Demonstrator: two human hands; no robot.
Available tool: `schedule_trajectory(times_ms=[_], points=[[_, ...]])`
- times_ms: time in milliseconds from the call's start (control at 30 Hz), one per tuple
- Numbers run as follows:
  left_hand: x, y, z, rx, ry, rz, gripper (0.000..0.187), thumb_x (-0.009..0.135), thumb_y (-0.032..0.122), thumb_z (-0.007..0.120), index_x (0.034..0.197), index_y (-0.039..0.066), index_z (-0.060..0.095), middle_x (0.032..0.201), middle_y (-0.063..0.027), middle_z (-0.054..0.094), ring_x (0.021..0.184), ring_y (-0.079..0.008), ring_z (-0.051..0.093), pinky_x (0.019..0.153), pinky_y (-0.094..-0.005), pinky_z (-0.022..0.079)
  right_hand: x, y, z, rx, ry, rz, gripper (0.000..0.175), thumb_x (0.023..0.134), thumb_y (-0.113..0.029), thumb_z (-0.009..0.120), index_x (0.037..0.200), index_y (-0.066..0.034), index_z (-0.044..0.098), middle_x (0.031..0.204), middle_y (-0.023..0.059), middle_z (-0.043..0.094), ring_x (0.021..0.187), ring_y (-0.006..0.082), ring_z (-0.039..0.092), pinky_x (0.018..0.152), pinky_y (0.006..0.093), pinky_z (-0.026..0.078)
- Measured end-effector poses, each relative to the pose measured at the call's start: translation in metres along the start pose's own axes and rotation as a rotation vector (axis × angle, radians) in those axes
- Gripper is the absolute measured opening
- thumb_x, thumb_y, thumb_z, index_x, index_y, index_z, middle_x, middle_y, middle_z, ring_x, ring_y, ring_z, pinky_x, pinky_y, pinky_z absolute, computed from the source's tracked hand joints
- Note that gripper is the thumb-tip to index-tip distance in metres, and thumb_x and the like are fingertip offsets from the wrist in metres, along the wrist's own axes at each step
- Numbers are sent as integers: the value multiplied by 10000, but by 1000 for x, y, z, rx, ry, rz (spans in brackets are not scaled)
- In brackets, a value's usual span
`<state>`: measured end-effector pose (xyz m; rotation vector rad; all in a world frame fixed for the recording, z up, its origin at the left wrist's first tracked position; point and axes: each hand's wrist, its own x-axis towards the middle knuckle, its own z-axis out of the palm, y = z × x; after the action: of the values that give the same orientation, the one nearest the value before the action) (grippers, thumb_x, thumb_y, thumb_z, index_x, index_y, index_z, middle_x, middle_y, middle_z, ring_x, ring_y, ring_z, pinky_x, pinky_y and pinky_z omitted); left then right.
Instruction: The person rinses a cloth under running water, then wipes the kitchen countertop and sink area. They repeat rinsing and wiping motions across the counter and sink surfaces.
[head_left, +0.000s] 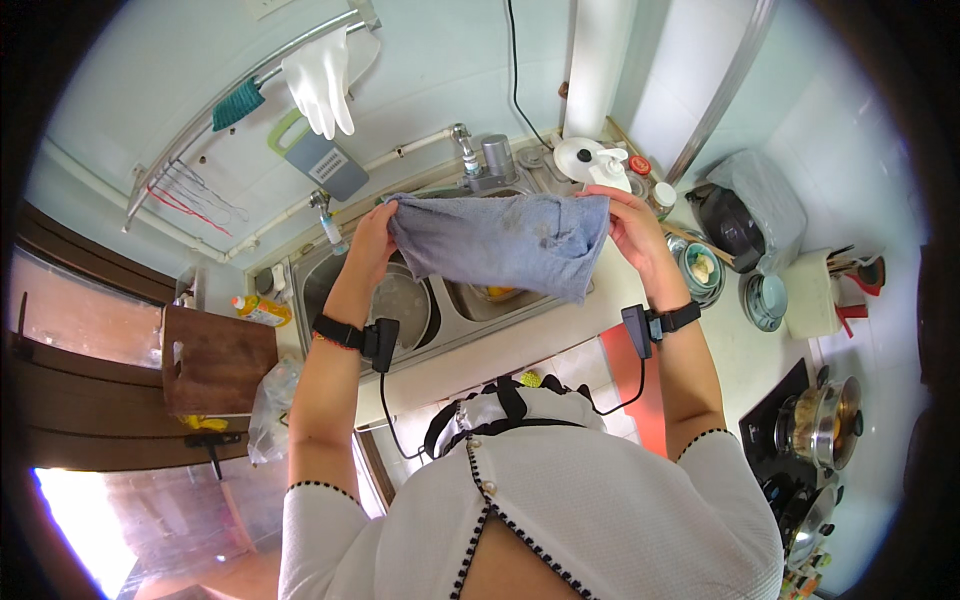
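A grey-blue cloth (502, 240) with dark stains is stretched between my two hands above a double-bowl steel sink (450, 334). My left hand (373, 238) grips its upper left corner, and my right hand (628, 225) pinches the upper right corner. The cloth hangs down and covers part of the right bowl. Below my left hand, a round metal pan (396, 304) lies in the left bowl. Something yellow (496, 290) shows in the right bowl under the cloth's lower edge.
Behind the sink are a faucet (466, 154) and a white pot lid (576, 159). Stacked bowls (701, 271) and a pot in plastic stand at the right, a stove (776, 442) farther down. A yellow bottle (262, 310) and brown cutting board (217, 360) are left. White gloves (321, 82) hang above.
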<state>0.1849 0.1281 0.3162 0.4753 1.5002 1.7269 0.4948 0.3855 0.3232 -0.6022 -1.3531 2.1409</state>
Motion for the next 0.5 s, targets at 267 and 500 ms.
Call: schedule_trajectory(times_ms=[267, 500], points=[[-11, 13, 4, -138, -148, 153, 208, 989, 222, 559, 1102, 59, 621, 994, -16, 670, 899, -123, 645, 804, -342, 538, -9, -4, -35, 71, -4, -117, 261, 963, -99, 554, 1178, 24, 636, 1060, 91, 699, 942, 138, 661, 818, 249, 541], [18, -43, -13, -54, -158, -265, 172, 954, 163, 566, 1035, 38, 652, 980, -58, 680, 875, -185, 653, 807, -356, 545, 8, 73, -66, 105, 66, 395, 215, 961, -112, 560, 1113, 24, 629, 979, 101, 710, 794, 166, 696, 742, 317, 583]])
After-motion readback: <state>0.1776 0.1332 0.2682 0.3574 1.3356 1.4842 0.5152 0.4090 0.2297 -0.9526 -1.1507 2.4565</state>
